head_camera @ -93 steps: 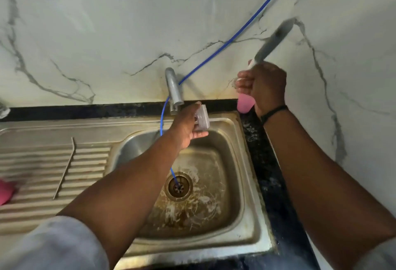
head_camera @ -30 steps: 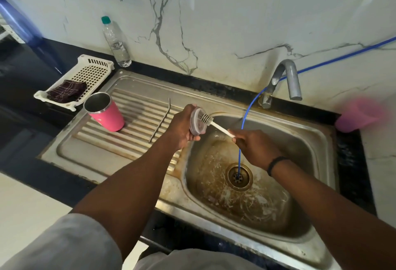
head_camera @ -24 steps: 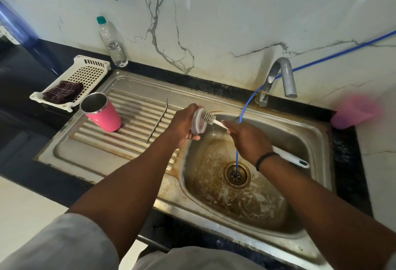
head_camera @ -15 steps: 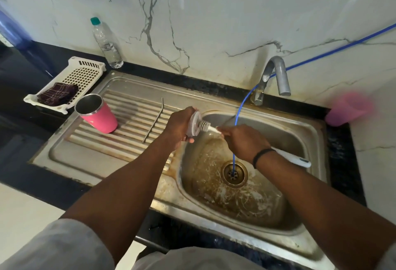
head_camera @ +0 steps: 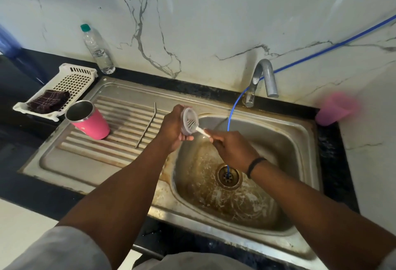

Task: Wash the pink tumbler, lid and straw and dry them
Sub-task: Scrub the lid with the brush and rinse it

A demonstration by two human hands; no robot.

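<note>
Lid mid-scrub: your left hand grips it, right hand grips the brush.
Tumbler and straw wait on the drainer; drying remains.

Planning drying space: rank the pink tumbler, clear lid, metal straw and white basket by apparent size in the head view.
1. White perforated plastic basket
2. Pink steel-lined tumbler
3. Clear round lid
4. Thin bent metal straw, longer than the tumbler, yet slimmest; its rank depends on measure.
</note>
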